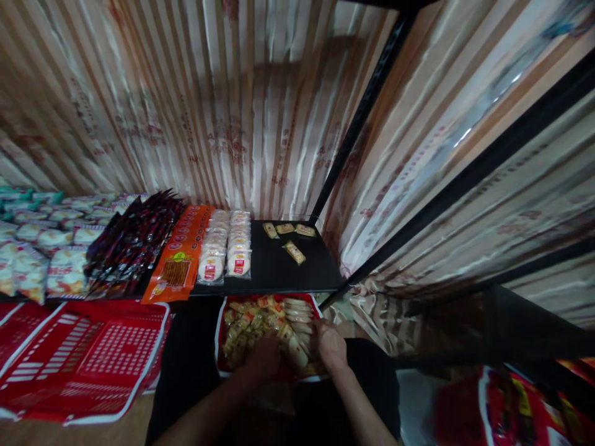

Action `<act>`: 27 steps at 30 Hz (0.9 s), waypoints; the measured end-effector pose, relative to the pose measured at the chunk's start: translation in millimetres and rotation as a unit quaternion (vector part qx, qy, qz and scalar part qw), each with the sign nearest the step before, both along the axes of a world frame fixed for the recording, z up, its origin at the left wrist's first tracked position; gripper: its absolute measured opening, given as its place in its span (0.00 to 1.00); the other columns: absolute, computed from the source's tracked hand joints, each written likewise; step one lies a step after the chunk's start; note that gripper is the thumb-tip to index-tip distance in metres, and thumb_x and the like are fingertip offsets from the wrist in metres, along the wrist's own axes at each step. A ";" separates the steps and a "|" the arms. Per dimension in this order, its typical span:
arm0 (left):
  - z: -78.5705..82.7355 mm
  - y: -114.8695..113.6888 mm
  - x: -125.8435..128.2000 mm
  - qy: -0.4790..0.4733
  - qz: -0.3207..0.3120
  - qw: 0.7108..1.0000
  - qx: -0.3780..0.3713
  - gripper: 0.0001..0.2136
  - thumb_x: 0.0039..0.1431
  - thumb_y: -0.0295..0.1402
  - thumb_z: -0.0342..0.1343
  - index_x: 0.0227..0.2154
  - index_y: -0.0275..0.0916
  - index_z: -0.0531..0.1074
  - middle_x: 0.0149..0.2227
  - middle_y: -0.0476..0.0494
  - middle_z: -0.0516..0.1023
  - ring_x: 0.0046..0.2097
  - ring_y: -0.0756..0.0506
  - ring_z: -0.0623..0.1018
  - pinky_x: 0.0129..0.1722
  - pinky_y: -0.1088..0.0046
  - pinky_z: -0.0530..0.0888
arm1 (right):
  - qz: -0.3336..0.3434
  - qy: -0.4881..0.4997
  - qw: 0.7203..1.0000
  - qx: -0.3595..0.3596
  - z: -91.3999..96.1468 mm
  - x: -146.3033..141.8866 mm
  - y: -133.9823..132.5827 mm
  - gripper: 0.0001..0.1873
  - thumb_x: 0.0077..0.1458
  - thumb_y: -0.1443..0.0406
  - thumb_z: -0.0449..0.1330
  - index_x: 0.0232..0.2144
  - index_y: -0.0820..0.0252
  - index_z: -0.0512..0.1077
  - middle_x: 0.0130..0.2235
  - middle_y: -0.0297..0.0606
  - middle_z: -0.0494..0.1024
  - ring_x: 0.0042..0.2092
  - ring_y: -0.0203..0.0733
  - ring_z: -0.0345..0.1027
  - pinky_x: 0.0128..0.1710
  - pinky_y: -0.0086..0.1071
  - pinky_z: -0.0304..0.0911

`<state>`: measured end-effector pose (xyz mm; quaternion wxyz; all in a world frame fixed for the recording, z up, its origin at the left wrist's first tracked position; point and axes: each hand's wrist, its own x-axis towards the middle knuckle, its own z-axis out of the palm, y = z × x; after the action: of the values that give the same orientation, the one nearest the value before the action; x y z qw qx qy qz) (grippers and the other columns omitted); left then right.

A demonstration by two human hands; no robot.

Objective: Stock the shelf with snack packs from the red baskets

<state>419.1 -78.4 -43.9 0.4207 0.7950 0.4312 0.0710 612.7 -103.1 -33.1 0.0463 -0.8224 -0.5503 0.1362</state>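
Note:
A red basket with a pale rim rests between my legs, filled with small wrapped snacks. Yellowish packets fill its left side, and a row of pale round packs lines the right. My left hand reaches in among the packets near the front; its fingers are dark and blurred. At the right side of the basket, my right hand is closed beside the pale packs. Whatever it grips is hidden. On the black shelf just beyond lie several small yellow packets.
Left along the shelf are two rows of white round packs, an orange snack bag, dark red packets and white bags. An empty red basket sits below left. Black posts and another filled basket stand right.

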 end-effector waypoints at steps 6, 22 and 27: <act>8.8 15.7 3.9 -0.093 0.055 0.994 0.036 0.25 0.52 0.31 0.46 0.55 0.33 0.60 0.59 0.35 0.61 0.60 0.42 0.62 0.59 0.65 0.59 | 0.098 0.079 0.989 0.072 41.3 -3.1 12.0 0.11 0.49 0.69 0.51 0.27 0.56 0.73 0.31 0.41 0.75 0.39 0.43 0.68 0.38 0.31 0.59; 34.5 83.1 13.4 -0.292 0.289 0.900 -0.146 0.11 0.52 0.34 0.51 0.38 0.35 0.68 0.32 0.47 0.76 0.30 0.52 0.73 0.24 0.80 0.69 | -0.029 0.537 0.823 0.181 49.6 -24.2 75.7 0.25 0.39 0.52 0.62 0.38 0.59 0.70 0.29 0.34 0.76 0.31 0.39 0.70 0.33 0.33 0.66; 37.1 104.2 15.9 -0.276 0.303 0.904 -0.125 0.14 0.51 0.35 0.52 0.40 0.35 0.67 0.34 0.46 0.76 0.30 0.51 0.74 0.25 0.79 0.69 | -0.028 0.529 0.827 0.189 35.0 -23.5 83.0 0.21 0.42 0.52 0.60 0.37 0.59 0.71 0.30 0.38 0.77 0.34 0.42 0.71 0.36 0.35 0.67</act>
<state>435.1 25.8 -6.8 0.5768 0.5155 0.5237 0.3569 589.2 -20.1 1.9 0.4885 -0.6146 -0.4336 0.4422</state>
